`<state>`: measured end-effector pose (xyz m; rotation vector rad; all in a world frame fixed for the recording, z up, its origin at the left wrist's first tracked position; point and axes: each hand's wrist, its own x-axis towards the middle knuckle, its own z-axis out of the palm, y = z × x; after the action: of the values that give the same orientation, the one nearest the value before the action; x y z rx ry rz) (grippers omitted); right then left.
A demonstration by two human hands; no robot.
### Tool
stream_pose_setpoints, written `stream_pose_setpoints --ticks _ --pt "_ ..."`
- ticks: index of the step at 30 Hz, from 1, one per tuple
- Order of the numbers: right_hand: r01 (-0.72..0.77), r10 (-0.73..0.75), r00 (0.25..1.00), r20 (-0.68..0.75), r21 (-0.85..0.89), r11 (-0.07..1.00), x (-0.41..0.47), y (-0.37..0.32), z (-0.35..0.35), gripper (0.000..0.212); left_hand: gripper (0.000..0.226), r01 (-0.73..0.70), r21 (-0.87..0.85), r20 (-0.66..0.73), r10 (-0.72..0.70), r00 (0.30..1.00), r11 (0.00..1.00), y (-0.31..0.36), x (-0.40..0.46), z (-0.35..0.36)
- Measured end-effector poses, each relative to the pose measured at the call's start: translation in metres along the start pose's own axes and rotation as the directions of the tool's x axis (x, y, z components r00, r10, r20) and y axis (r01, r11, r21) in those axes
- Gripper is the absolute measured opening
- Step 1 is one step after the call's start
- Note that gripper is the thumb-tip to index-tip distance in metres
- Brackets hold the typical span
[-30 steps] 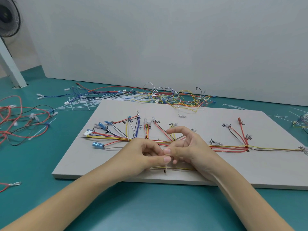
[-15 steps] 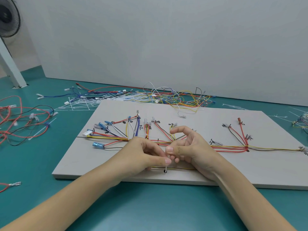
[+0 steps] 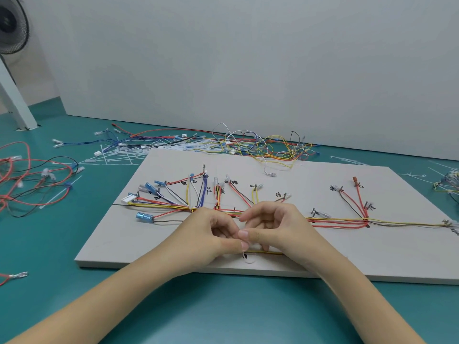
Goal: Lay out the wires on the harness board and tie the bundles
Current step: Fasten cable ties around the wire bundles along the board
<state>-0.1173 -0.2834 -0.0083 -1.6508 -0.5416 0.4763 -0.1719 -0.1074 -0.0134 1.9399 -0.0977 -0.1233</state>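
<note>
Board: a pale flat board lay on the teal table, its near edge just beyond the forearms.
Wires on board: a long bundle of wires ran left to right across the middle of the board, with branches fanning up to marked spots; blue connectors sat at the left end.
Left hand: the left hand was curled over the board's near middle, thumb and forefinger pinched together on a thin white cable tie.
Right hand: the right hand touched the left, its thumb tip pressed against the same tie; the other fingers were bent and raised.
Tie position: the tie looped around a short yellow-and-dark wire run lying directly under both hands, close to the board's near edge.
Spare wires: loose wires lay heaped behind the board; red and black ones lay to the left.
</note>
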Motion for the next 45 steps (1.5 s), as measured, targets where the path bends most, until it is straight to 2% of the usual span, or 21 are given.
stream_pose_setpoints --ticks 2,8,11,17,22,26,31,36,41,45 --pt "-0.010 0.010 1.000 0.006 -0.042 0.999 -0.0012 -0.0004 -0.0024 0.010 0.009 0.001 0.005 -0.004 -0.001 1.000 1.000 -0.0002 -0.0005 -0.0001" --pt "0.009 -0.006 0.999 0.037 -0.083 0.996 -0.0031 -0.0013 -0.0021 0.005 0.011 0.011 0.020 0.000 -0.011 1.000 1.000 -0.0008 0.0001 -0.0014" --pt "0.024 -0.021 0.999 0.031 -0.102 0.995 -0.0028 -0.0014 -0.0005 0.011 0.010 0.012 0.013 0.004 -0.012 1.000 1.000 -0.0007 0.0007 -0.0016" --pt "0.014 -0.014 1.000 0.027 -0.010 1.000 -0.0039 -0.0052 0.0048 0.014 0.015 0.029 -0.076 0.010 -0.028 1.000 0.997 0.0031 0.0026 -0.0019" --pt "0.007 -0.006 1.000 -0.018 0.047 0.999 -0.0029 -0.0066 0.0023 0.012 0.019 0.014 -0.029 0.026 -0.013 1.000 0.999 0.0029 0.0016 -0.0004" --pt "0.052 -0.052 0.999 -0.004 -0.002 0.999 -0.0036 -0.0054 0.0028 0.003 0.013 -0.012 -0.035 0.045 0.014 0.999 0.999 0.0011 0.0005 -0.0005" --pt "0.070 -0.070 0.997 0.015 -0.007 0.998 -0.0037 -0.0033 0.0053 0.004 0.008 -0.034 -0.057 0.060 0.038 0.998 0.998 0.0005 0.0001 -0.0001" --pt "0.066 -0.067 0.997 0.028 0.030 0.997 -0.0030 -0.0040 0.0052 0.005 0.015 -0.042 -0.026 0.018 0.042 0.999 0.999 -0.0007 0.0002 0.0000" --pt "0.023 -0.025 1.000 0.014 0.108 0.994 -0.0025 -0.0034 0.0026 0.003 0.013 -0.076 0.067 -0.005 0.076 0.997 0.995 -0.0013 -0.0001 0.0028" --pt "-0.005 0.004 1.000 0.009 0.185 0.983 -0.0012 -0.0041 0.0009 0.013 0.015 -0.077 0.140 -0.011 0.080 0.997 0.987 -0.0016 -0.0009 0.0037"
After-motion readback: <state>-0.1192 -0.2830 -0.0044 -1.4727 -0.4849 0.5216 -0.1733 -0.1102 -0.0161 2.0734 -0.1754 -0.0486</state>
